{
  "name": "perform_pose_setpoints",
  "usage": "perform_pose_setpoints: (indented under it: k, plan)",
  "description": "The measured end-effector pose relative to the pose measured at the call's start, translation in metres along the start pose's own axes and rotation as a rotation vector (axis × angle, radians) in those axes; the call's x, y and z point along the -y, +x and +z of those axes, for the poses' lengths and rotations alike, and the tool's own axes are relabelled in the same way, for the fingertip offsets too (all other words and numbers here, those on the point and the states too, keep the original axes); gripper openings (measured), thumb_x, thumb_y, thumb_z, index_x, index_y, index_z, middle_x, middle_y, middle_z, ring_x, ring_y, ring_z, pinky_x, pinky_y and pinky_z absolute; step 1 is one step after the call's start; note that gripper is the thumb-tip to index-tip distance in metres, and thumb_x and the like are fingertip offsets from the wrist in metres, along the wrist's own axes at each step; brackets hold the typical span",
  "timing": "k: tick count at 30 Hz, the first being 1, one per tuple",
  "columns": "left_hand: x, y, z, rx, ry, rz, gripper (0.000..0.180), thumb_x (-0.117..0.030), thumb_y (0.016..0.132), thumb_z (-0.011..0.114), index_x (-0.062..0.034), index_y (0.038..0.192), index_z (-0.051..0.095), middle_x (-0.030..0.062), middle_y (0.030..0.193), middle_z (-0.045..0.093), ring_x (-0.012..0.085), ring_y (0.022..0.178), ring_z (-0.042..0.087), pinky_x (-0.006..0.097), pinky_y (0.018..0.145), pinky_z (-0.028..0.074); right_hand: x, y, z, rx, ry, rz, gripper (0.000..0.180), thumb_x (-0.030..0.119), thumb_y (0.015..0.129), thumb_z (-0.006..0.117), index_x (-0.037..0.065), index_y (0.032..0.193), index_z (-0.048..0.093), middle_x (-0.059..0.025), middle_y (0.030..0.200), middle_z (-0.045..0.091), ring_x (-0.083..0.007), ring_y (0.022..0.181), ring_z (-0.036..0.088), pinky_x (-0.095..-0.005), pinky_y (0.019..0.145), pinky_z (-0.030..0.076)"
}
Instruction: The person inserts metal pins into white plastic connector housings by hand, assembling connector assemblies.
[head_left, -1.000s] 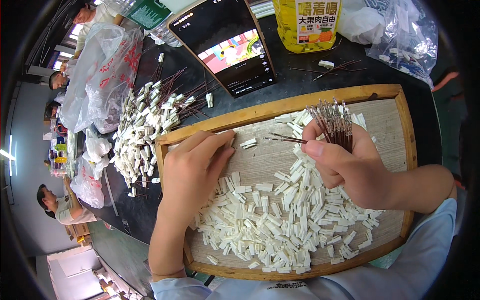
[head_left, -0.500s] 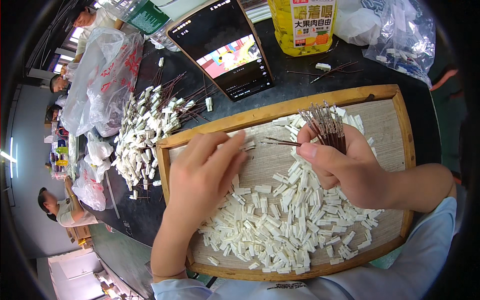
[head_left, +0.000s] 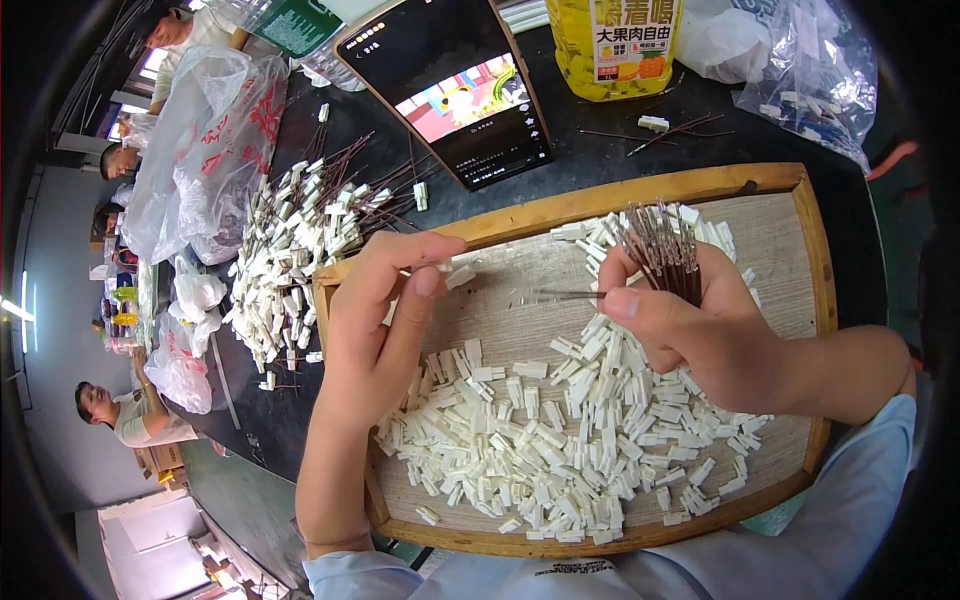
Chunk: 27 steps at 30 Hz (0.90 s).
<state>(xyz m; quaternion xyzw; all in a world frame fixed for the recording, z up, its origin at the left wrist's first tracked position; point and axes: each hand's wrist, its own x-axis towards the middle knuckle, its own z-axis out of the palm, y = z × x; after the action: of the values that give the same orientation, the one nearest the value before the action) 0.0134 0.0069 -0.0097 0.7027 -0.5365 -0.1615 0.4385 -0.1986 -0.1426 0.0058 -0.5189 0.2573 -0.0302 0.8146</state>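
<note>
My right hand (head_left: 690,320) is closed round a bundle of brown wires (head_left: 668,255) with bare metal terminals at their upper ends. One wire (head_left: 570,295) sticks out leftward from between its thumb and forefinger. Across from that wire's tip, my left hand (head_left: 385,320) pinches a small white connector housing (head_left: 455,270), slightly blurred, between thumb and forefinger. Housing and wire tip are apart. Below both hands, many loose white connector housings (head_left: 540,440) lie heaped in a shallow wood-framed tray (head_left: 720,182).
Left of the tray lies a heap of white housings with brown wires (head_left: 290,250). A phone (head_left: 450,95) stands behind the tray, beside a bottle of yellow drink (head_left: 615,50). Plastic bags (head_left: 205,150) and several people are farther left; another clear bag (head_left: 815,90) lies back right.
My left hand has drawn slightly left and up, its thumb and forefinger now pinched on a housing. My right hand keeps its wire bundle, shifted slightly right in view.
</note>
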Motion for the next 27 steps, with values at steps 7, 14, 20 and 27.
perform_pose_setpoints:
  k: [7,14,20,27]
  plan:
    - [0.001,0.002,-0.004,-0.012,0.062,0.043,0.012,0.001,0.078,0.067,-0.0015,0.09,0.066,0.0072,0.082,0.065,0.014,0.072,0.061,0.024,0.065,0.048,0.001,-0.001,-0.002,0.024,-0.002,0.004,0.02,0.024,0.087,0.059,0.005,0.093,0.055,0.0069,0.069,0.046,-0.0002,0.06,0.039,-0.0192,0.052,0.031]
    - [-0.007,0.002,-0.007,0.048,0.259,0.136,0.019,0.0,0.071,0.072,-0.0026,0.089,0.067,0.0062,0.083,0.067,0.0155,0.069,0.064,0.025,0.064,0.05,0.002,-0.001,-0.001,0.013,-0.016,0.02,0.021,0.025,0.088,0.059,0.006,0.094,0.054,0.0068,0.068,0.046,-0.0002,0.06,0.039,-0.019,0.051,0.031]
    - [-0.017,0.002,-0.009,0.089,0.293,0.173,0.018,0.002,0.074,0.069,-0.0032,0.091,0.066,0.0067,0.083,0.064,0.0162,0.071,0.062,0.026,0.063,0.048,0.001,0.0,-0.002,0.005,-0.017,0.012,0.021,0.026,0.088,0.059,0.007,0.093,0.053,0.0062,0.068,0.046,-0.0007,0.059,0.039,-0.0193,0.05,0.032]
    - [-0.01,-0.001,-0.007,0.076,0.294,0.163,0.025,0.007,0.083,0.055,-0.0017,0.107,0.058,0.0124,0.095,0.052,0.0202,0.077,0.054,0.028,0.066,0.044,0.002,0.0,-0.001,0.013,-0.019,0.041,0.022,0.029,0.089,0.057,0.008,0.093,0.052,0.0055,0.067,0.044,-0.0017,0.055,0.039,-0.02,0.048,0.032]
